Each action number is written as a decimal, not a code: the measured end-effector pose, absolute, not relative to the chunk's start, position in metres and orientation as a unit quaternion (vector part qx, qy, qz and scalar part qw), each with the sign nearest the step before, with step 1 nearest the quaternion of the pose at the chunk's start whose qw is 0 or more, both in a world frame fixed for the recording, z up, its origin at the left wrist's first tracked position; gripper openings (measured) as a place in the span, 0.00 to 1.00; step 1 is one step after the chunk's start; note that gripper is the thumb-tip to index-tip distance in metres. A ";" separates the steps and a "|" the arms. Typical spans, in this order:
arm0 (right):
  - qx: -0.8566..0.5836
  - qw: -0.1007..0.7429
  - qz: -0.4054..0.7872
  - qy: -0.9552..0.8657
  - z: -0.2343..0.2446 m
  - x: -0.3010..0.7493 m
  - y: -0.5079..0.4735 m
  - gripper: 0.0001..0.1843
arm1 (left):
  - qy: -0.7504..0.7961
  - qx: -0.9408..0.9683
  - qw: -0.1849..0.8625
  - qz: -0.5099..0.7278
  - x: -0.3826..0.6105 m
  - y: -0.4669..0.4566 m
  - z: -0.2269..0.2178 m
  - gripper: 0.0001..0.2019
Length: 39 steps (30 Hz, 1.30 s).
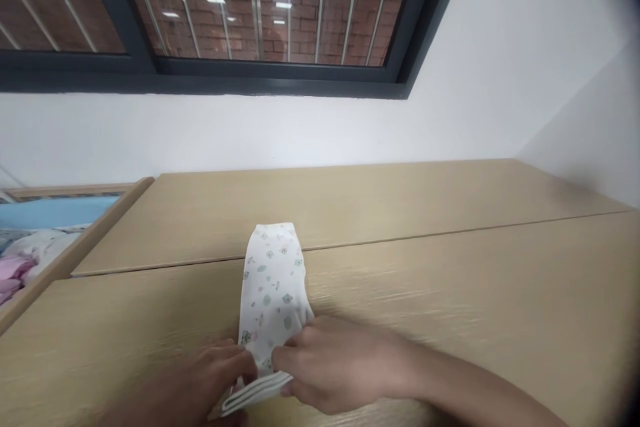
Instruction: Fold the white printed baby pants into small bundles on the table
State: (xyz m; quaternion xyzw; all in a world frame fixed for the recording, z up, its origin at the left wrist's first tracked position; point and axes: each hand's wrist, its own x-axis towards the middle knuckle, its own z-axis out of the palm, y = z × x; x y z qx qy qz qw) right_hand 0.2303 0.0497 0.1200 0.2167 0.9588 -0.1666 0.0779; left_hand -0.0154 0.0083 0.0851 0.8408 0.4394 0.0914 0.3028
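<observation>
One folded patterned cloth (pixel 273 280) on the desk (pixel 450 267). Two hands low at near edge: left hand (pixel 200 380) and right hand (pixel 330 363) both pinching its near end.

Surface (pixel 450 293): light wood grain, two panels that met at a seam (pixel 450 233) running left to right. One item lay on it: a folded white printed cloth (pixel 273 280), narrow, set lengthwise across the seam.

Bare left hand (pixel 195 383), slightly blurred, bare right hand (pixel 333 363), right forearm (pixel 480 390) uncovered to the frame's edge
</observation>
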 end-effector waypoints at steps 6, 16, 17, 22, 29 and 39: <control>0.244 -0.025 -0.315 0.917 0.147 0.244 0.073 0.10 | 0.513 0.751 0.411 0.056 -0.025 0.019 0.112 0.15; 0.448 -0.297 -0.291 0.792 0.051 0.230 0.210 0.08 | 0.623 0.732 0.162 0.224 0.002 0.152 0.057 0.10; 0.451 -0.297 -0.281 0.793 0.041 0.228 0.218 0.07 | 0.634 0.727 0.146 0.220 0.005 0.159 0.047 0.08; 0.440 -0.305 -0.262 0.803 0.013 0.225 0.230 0.05 | 0.662 0.708 0.119 0.215 0.009 0.165 0.014 0.10; 0.421 -0.320 -0.229 0.817 0.011 0.224 0.225 0.10 | 0.660 0.730 0.017 0.177 0.009 0.154 0.018 0.17; 0.137 -0.127 -0.204 0.961 0.070 0.187 0.134 0.31 | 0.453 0.883 -0.126 0.001 0.067 0.017 0.016 0.16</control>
